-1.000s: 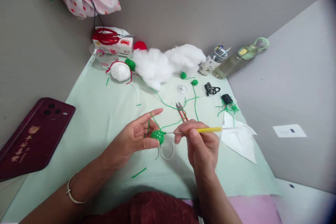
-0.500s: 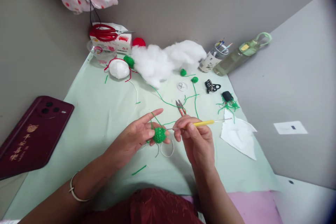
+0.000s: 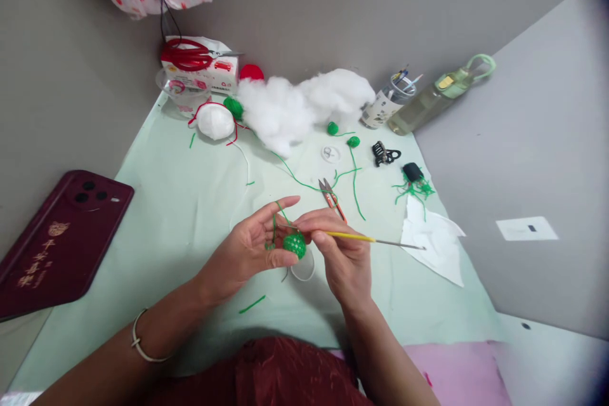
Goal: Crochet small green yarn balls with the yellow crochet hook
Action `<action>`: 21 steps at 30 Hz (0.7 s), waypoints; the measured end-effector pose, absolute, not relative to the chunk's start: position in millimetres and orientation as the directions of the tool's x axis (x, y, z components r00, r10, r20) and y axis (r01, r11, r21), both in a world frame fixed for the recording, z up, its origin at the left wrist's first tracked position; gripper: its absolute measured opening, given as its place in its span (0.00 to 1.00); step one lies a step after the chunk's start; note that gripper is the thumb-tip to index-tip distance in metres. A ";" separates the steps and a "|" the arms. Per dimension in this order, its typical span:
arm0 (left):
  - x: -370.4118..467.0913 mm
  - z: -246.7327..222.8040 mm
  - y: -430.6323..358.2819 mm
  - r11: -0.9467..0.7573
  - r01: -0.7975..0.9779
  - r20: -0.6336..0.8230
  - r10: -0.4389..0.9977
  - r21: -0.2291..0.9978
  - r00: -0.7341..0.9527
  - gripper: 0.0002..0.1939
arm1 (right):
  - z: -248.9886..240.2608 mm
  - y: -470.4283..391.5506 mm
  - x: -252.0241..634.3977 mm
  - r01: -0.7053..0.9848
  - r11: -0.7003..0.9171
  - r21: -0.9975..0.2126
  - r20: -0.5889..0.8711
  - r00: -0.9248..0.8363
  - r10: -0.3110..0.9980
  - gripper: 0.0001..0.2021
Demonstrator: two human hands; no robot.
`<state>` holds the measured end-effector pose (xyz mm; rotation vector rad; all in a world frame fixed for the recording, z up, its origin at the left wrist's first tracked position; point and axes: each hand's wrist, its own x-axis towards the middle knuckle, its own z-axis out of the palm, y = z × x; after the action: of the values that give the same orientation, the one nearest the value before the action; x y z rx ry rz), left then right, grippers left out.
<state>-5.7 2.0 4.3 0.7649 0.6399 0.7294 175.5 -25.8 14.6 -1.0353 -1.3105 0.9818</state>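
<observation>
**Left hand (image 3: 238,250) steadied a small round green crocheted piece (image 3: 294,245) for a slim yellow-handled metal hook (image 3: 349,236)**

The crocheted piece sat above the middle of the pale green tabletop (image 3: 190,209), towards the near edge. The left grip pinched it between the thumb and the fingers behind, seemingly to keep its upper rim exposed. The index finger stretched out with a thin green yarn strand (image 3: 281,210) over it, probably to keep that strand taut.

The right hand (image 3: 345,260) pinched the hook by its handle, its fingers close to the work, likely for fine control. One metal end met the upper part of the piece; whether it had caught yarn, I could not tell.

Small orange-handled snips (image 3: 333,198) lay just beyond the hands, within easy reach, while fluffy white stuffing (image 3: 280,114) was heaped by the far edge, well out of the way.
</observation>
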 end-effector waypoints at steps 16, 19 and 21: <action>-6.5 2.2 -2.8 0.084 0.018 -0.084 0.904 0.996 0.420 0.49 | 13.6 -26.6 187.5 0.013 0.238 -0.971 0.235 -0.112 0.965 0.07; -5.9 1.4 -1.4 0.071 0.001 -0.066 0.914 0.997 0.400 0.50 | 12.5 -26.6 187.1 0.059 0.268 -0.962 0.262 -0.092 0.961 0.09; -5.9 1.4 -0.5 0.056 -0.002 -0.051 0.923 0.998 0.382 0.51 | 7.8 -26.2 185.5 0.011 0.265 -0.964 0.265 -0.042 0.963 0.09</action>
<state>-5.9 -0.5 1.4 1.3206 0.9334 0.8850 185.5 -26.2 7.8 -1.0008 -1.3659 1.0293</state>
